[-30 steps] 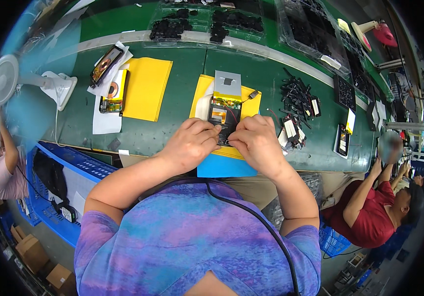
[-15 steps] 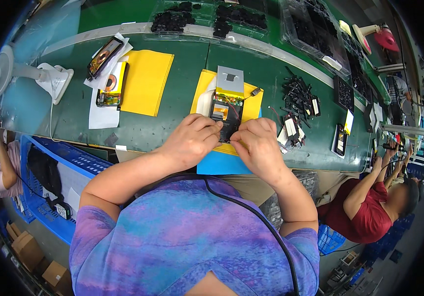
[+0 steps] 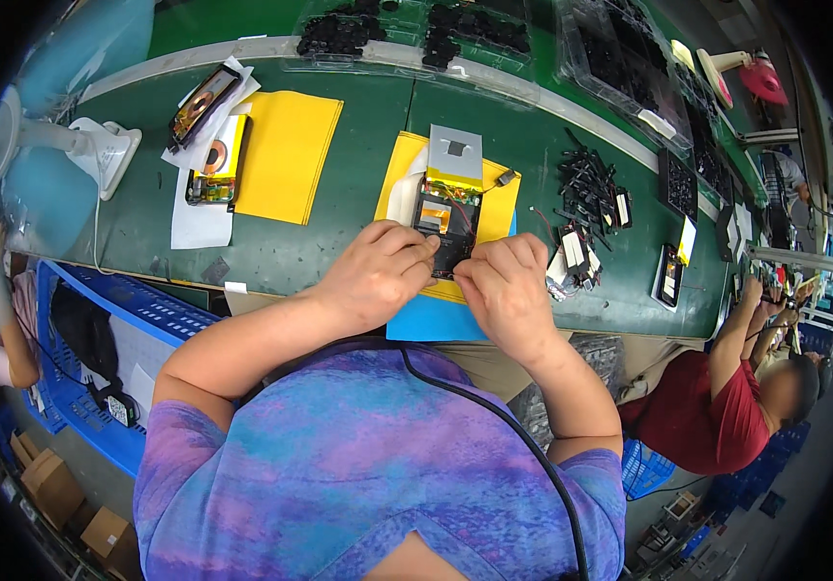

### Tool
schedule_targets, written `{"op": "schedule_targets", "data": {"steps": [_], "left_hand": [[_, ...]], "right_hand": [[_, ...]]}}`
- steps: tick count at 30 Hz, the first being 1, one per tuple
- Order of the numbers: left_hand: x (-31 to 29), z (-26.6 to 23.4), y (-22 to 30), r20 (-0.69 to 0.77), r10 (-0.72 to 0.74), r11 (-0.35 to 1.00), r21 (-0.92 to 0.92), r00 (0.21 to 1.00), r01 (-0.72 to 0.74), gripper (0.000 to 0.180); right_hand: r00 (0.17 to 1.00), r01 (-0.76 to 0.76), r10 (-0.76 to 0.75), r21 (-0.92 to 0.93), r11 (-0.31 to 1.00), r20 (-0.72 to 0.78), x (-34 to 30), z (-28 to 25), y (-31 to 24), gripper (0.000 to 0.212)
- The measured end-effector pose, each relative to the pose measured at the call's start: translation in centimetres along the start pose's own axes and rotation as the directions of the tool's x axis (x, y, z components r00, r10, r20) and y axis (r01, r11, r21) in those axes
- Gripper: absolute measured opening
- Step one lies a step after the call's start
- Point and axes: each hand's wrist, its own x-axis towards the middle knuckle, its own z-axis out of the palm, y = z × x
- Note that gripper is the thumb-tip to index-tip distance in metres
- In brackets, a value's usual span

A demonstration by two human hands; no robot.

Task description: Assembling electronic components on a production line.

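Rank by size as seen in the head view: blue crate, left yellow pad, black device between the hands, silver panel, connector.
1. Blue crate
2. Left yellow pad
3. Black device and silver panel: too alike to rank, the device being partly covered
4. Connector

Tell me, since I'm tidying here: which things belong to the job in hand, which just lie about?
Probably job:
black device, between left hand and right hand
yellow sheet beneath it

Seemingly lying about:
white fan
blue crate
cardboard boxes
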Motion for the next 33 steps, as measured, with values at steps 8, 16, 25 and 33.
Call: {"op": "schedule_targets", "data": {"steps": [8,16,25,33], "left_hand": [[0.0,-0.1,0.0,0.007,0.007,1.000,-0.003,1.000,-0.007,0.027],[0.1,-0.1,0.0,0.008,0.006,1.000,0.007,1.000,-0.006,0.025],[0.4,-0.3,0.1,-0.004,0.038,0.997,0.070,0.999,-0.037,0.026],[1.1,-0.5,1.0,0.001,-0.048,0.997,0.061,0.999,0.048,0.028]], "right_hand": [[0.999,-0.029,0.028,0.044,0.999,0.027,-0.6,0.5,0.0,0.015],[0.996,0.065,-0.065,-0.004,0.998,-0.058,-2.3,1.8,0.6,0.024],[0.994,0.104,-0.108,-0.153,0.983,-0.020,-2.2,1.9,0.4,0.019],[0.995,0.099,-0.101,-0.134,0.986,-0.008,-2.7,2.2,0.6,0.015]]}}
